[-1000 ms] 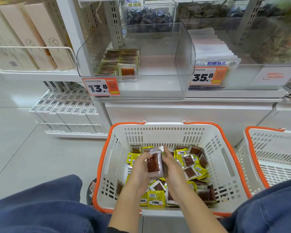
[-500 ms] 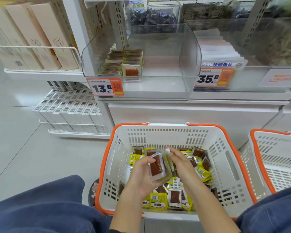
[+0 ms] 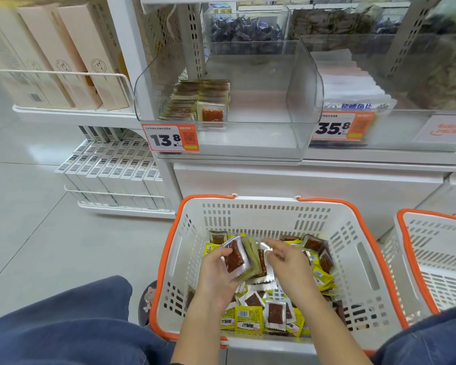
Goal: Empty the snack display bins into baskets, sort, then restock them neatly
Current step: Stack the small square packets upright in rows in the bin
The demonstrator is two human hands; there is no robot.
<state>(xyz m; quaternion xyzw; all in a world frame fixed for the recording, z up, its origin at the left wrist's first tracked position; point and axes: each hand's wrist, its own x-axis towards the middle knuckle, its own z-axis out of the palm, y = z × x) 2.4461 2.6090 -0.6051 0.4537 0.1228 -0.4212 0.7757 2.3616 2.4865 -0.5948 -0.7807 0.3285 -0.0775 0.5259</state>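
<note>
The clear display bin (image 3: 295, 101) stood on the shelf, mostly bare, with one neat row of snack packets (image 3: 200, 104) standing against its left side, above the 13.8 price tag (image 3: 170, 138). Below it, on the floor, the white basket with the orange rim (image 3: 169, 248) held a loose pile of packets (image 3: 258, 312), some showing the yellow back and some the clear front with the dark red snack. A second basket (image 3: 437, 256) stood just beside it on the right; what it held could not be seen.

Over the first basket, the left hand (image 3: 216, 275) gripped a small fanned stack of packets (image 3: 241, 259), thumb on the front one. The right hand (image 3: 287, 262) was close to the stack edge, its fingers bent; whether it pinched a packet or only touched the stack, I could not tell.

In my judgement the person was collecting packets facing one way for restocking. The risk was that the slippery, fanned stack could slide out of the left hand and fall back into the pile, mixing the order again. A packet turned the wrong way could also enter the stack without notice.
</note>
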